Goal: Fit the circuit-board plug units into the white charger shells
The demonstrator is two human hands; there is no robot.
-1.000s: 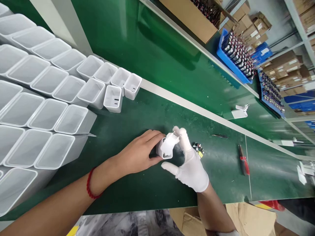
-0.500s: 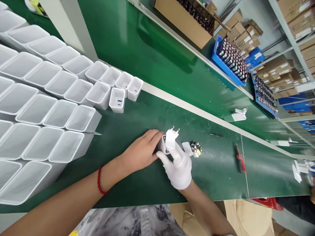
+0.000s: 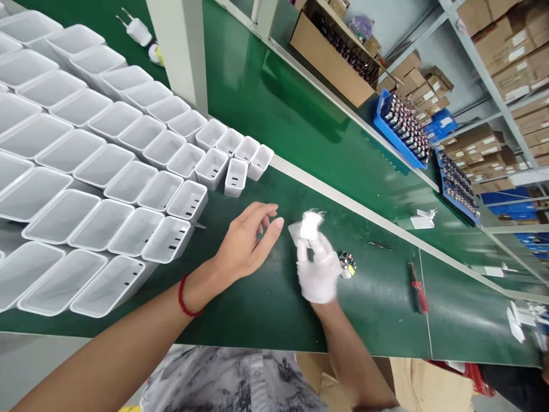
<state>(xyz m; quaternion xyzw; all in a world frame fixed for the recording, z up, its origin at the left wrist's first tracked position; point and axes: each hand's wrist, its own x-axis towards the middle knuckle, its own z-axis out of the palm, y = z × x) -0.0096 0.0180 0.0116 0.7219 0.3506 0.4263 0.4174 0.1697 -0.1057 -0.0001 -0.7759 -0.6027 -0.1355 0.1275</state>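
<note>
My right hand (image 3: pixel 318 272), in a white glove, is closed on a white plug adapter (image 3: pixel 310 226), blurred by motion; its two pins show faintly at the top. A pale flat part (image 3: pixel 295 231) shows just left of the adapter; I cannot tell whether it is joined to it. Bare, with a red cord round the wrist, my left hand (image 3: pixel 247 239) hovers over the green bench to the left. Its fingers are slightly curled, thumb apart, and nothing is in them. Beside the glove lies a small circuit board (image 3: pixel 347 264) with dark and yellow components.
Rows of open white casings (image 3: pixel 124 129) fill the left side. Red-handled pliers (image 3: pixel 417 289) and thin dark tweezers (image 3: pixel 380 245) lie to the right. A white upright post (image 3: pixel 182 57) stands behind the casings. Beyond the ledge are a blue tray (image 3: pixel 401 131) and a cardboard box (image 3: pixel 332 57).
My left hand has let go of the white adapter and drawn slightly up and left, its fingers opening. The adapter stays in my right hand, which has moved a little. The view has shifted left.
</note>
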